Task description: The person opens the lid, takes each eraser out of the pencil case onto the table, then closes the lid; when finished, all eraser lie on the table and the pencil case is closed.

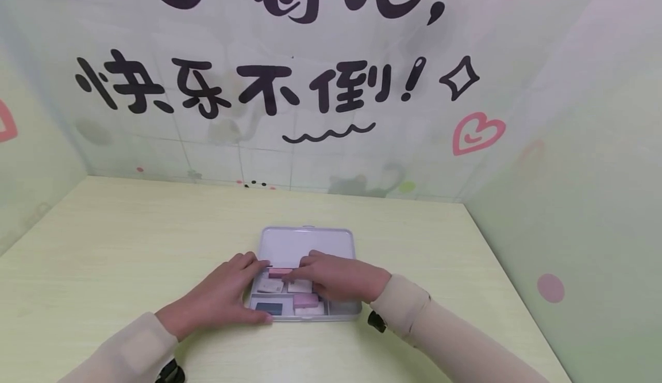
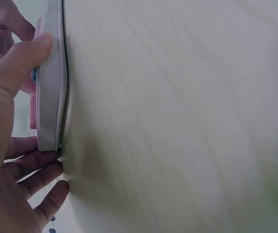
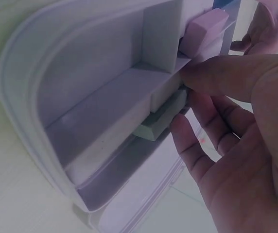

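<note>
A light purple-grey flat case [image 1: 344,309] lies open on the table, its lid [image 1: 305,244] folded back. My left hand [image 1: 219,299] grips its left end, thumb on the front edge and fingers at the back-left side. Inside the case, my right hand [image 1: 338,275] has its thumb and fingers around a small pale block [image 3: 161,119]; its fingertips are partly hidden. A pink block [image 1: 280,272] and a white block [image 1: 270,286] sit by the index finger. Nearer the front are another pink block [image 1: 306,301] and a dark blue block [image 1: 269,308].
Dividers split the case into compartments; a deep one [image 3: 95,63] shows at its right end. The pale wooden table [image 1: 129,233] runs back to a printed wall [image 1: 289,159], with side walls at left and right.
</note>
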`<state>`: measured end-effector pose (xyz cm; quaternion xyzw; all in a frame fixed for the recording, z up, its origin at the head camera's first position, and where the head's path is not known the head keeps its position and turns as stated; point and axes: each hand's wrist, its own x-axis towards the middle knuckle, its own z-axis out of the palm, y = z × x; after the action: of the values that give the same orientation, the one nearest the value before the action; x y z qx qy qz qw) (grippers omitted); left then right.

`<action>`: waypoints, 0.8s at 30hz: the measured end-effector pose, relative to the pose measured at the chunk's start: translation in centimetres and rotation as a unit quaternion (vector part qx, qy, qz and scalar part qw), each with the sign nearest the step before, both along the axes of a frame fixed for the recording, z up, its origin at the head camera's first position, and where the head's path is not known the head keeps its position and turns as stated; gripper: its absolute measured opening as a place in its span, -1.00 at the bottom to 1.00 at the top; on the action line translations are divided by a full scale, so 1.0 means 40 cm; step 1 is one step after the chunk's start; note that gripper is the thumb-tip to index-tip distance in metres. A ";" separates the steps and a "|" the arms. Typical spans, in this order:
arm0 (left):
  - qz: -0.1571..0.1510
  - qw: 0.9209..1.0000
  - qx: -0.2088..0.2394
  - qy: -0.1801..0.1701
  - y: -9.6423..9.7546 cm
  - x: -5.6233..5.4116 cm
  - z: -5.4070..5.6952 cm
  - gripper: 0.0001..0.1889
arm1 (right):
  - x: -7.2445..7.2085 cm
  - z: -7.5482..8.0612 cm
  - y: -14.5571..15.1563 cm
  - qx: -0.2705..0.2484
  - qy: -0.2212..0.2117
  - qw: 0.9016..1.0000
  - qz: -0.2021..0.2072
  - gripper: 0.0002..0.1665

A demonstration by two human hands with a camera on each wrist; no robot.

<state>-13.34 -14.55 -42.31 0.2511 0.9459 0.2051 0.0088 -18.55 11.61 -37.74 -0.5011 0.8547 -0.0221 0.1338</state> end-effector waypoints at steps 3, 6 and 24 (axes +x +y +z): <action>-0.002 1.000 0.002 0.001 0.000 0.000 -0.001 0.07 | -0.004 -0.004 0.001 -0.007 -0.010 1.000 0.001 -0.03; -0.002 1.000 0.004 0.000 0.001 0.000 -0.001 0.08 | -0.007 -0.007 0.003 -0.015 -0.021 1.000 0.001 -0.04; -0.005 1.000 0.012 0.019 -0.005 0.000 -0.004 0.05 | -0.004 0.011 0.017 -0.027 -0.047 0.997 -0.048 -0.48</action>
<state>-13.34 -14.77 -42.48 0.2598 0.9422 0.2114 -0.0114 -18.70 12.29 -37.28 -0.4609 0.8699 -0.0747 0.1589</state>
